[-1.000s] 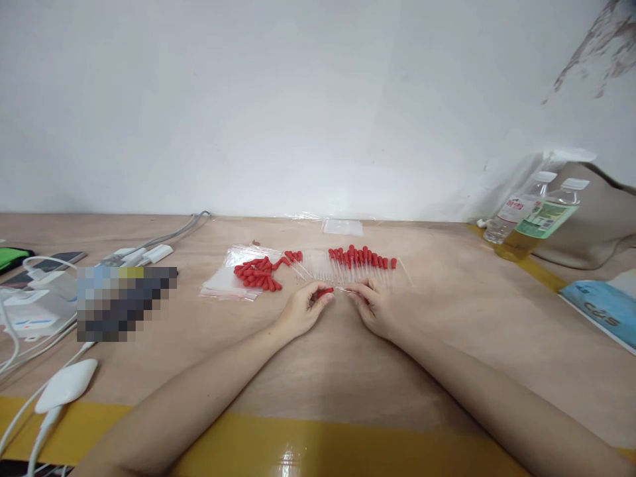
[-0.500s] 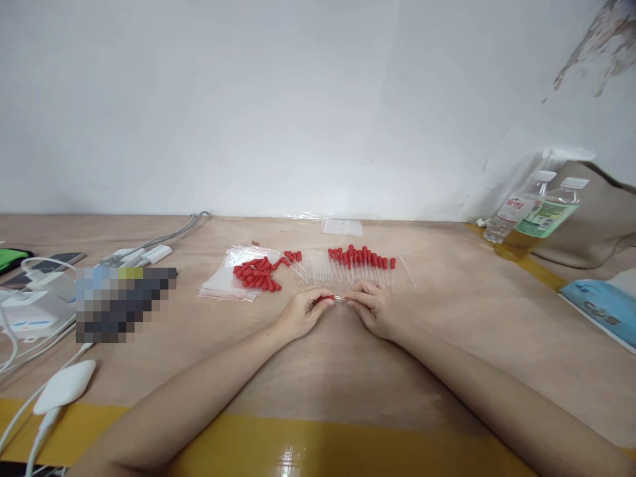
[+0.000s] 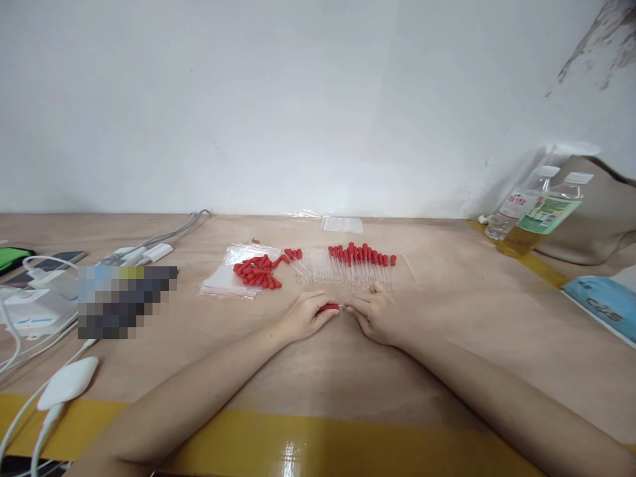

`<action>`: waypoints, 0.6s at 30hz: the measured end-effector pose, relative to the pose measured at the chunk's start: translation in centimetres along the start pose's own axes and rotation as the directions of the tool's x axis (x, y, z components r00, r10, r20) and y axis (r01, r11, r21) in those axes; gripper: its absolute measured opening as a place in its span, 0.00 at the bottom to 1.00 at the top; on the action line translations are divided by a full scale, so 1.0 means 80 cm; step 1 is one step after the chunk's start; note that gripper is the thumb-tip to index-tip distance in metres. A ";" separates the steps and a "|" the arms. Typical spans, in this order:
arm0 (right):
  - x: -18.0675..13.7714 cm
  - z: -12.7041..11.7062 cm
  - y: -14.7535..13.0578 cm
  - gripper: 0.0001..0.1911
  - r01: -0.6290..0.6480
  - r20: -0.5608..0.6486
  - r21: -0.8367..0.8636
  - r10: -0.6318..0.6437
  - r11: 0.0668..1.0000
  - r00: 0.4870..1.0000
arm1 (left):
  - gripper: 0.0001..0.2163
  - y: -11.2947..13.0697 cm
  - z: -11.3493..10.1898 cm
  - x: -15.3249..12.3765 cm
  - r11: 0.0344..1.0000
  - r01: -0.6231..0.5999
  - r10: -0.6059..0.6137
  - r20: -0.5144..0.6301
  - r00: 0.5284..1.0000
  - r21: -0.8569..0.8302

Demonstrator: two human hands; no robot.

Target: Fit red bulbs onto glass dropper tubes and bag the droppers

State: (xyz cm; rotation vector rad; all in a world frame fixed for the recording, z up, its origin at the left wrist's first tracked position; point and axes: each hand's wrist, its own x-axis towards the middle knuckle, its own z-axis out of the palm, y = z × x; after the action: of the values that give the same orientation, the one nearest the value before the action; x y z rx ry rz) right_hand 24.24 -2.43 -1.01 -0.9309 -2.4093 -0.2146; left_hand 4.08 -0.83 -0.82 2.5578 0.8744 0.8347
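Observation:
Between the thumb and fingers of my left hand (image 3: 304, 317) is a red rubber dropper bulb (image 3: 328, 307), lying sideways. My right hand (image 3: 375, 315) pinches a thin clear dropper tube (image 3: 341, 307), whose end meets the bulb's open end; most of the tube is hidden by the fingers. Just beyond my hands, a row of droppers with red bulbs (image 3: 365, 255) lies side by side on the table, beside bare glass tubes (image 3: 322, 265). Left of these, a heap of loose red bulbs (image 3: 258, 271) rests on clear zip bags (image 3: 218, 281).
White chargers and cables (image 3: 37, 308) lie at the left, near a blurred-out dark object (image 3: 124, 308). Two bottles (image 3: 544, 215) and a beige bag (image 3: 591, 218) stand at the back right, with a blue packet (image 3: 603, 305) in front. A pale wall (image 3: 298, 106) closes off the back.
Both hands have come slightly nearer to me. The bulb and tube have closed together, with less bare tube between my hands and more of the red bulb showing.

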 end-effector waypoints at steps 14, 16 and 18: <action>0.019 -0.014 0.018 0.13 -0.173 0.001 0.040 0.173 0.984 0.985 | 0.18 -0.006 -0.036 0.013 0.992 -0.022 0.026 -0.035 0.999 0.124; 0.020 -0.022 0.039 0.14 -0.379 -0.061 0.061 0.382 0.923 0.922 | 0.19 -0.018 -0.060 0.015 0.967 0.063 -0.045 -0.077 0.996 0.246; 0.020 -0.030 0.065 0.13 -0.586 -0.057 0.091 0.592 0.805 0.804 | 0.15 -0.034 -0.085 0.015 0.928 0.145 -0.139 -0.042 0.989 0.343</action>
State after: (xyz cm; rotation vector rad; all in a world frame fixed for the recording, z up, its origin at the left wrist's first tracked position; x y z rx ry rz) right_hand 27.72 1.60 1.63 -1.5496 -1.9172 0.0658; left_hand -0.56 2.69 3.78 2.7381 1.2973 0.7123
